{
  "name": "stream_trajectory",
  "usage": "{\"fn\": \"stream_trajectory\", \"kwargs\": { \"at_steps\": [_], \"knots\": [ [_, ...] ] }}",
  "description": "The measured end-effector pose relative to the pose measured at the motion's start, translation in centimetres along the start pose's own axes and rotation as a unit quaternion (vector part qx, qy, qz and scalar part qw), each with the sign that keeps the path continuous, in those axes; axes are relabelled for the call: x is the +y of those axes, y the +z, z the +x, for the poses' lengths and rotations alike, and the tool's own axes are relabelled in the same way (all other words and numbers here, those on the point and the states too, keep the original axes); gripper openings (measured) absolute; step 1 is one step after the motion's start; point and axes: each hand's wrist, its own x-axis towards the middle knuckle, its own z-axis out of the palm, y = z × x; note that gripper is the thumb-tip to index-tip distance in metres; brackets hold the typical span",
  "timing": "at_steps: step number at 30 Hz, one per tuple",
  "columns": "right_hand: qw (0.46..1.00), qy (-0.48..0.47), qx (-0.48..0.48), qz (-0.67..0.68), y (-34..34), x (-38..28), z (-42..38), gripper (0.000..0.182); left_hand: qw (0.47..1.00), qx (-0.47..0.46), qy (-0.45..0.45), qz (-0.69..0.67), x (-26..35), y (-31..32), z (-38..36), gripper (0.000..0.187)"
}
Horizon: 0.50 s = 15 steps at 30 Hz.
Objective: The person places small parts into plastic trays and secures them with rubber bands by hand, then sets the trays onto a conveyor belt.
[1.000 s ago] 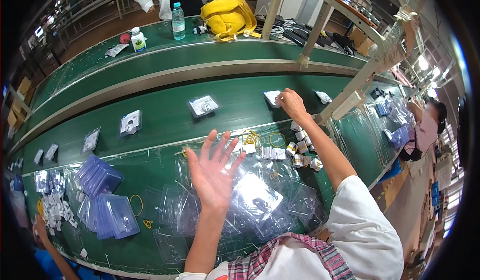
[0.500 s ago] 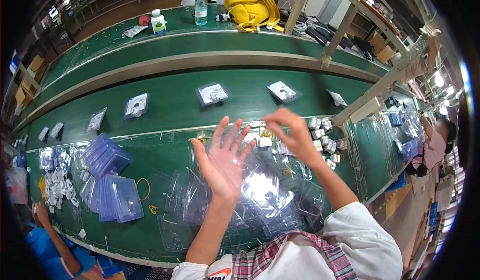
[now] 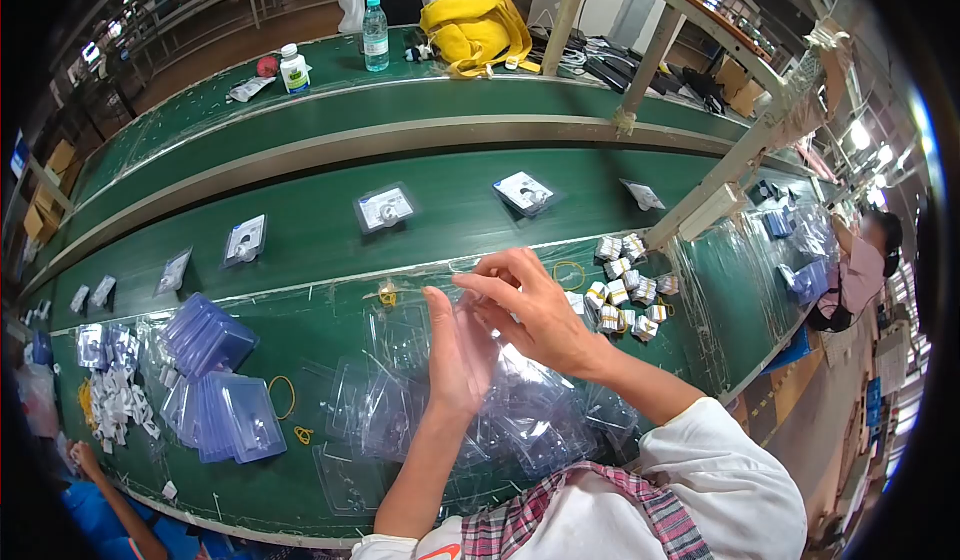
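Observation:
My left hand (image 3: 460, 360) is raised above the pile of clear plastic blister shells (image 3: 385, 400), thumb stretched up and palm turned inward. My right hand (image 3: 545, 315) meets it from the right, its fingers bent in over the left fingers and partly hiding them. Whatever lies between the right fingertips, if anything, does not show. Just right of my right hand are small white folded-paper bundles (image 3: 625, 285), several with yellow bands. Left of my left hand, a yellow rubber band (image 3: 387, 295) lies near the belt edge.
Blister packs with printed cards (image 3: 385, 208) are spaced along the green conveyor belt (image 3: 310, 195). Stacked bluish shells (image 3: 235, 410) and white pieces (image 3: 118, 395) lie left. A metal post (image 3: 740, 175) slants at right. Co-workers sit at both sides; another person stands beyond the bench.
My right hand has come down and left to my left hand, its fingers curling in. The whole view has shifted slightly, with the belt packs appearing further left.

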Motion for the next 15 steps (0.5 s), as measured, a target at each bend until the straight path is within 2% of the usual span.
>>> {"fn": "stream_trajectory", "kwargs": {
  "at_steps": [7,10,13,14,15],
  "knots": [
    [0.998,0.052,0.047,-0.012,0.6,-1.1,-1.3,0.039,0.999,-0.017,-0.029,-0.041,-0.3,-0.2,0.1,0.096],
    [0.998,-0.015,0.055,0.000,0.8,-0.7,-2.2,0.041,0.997,-0.028,-0.038,-0.067,0.2,-0.6,0.2,0.098],
    [0.998,0.001,0.054,0.040,1.4,-0.7,-2.7,0.045,0.998,-0.044,-0.038,-0.035,1.2,-0.6,0.2,0.098],
    [0.989,0.050,0.071,0.117,1.5,-0.8,-2.4,0.048,0.998,-0.039,-0.038,-0.017,1.2,-0.6,0.0,0.096],
    [0.990,0.063,0.068,0.108,1.3,-1.1,-2.0,0.048,0.999,-0.034,-0.038,0.001,1.2,-0.6,-0.1,0.095]
  ]
}}
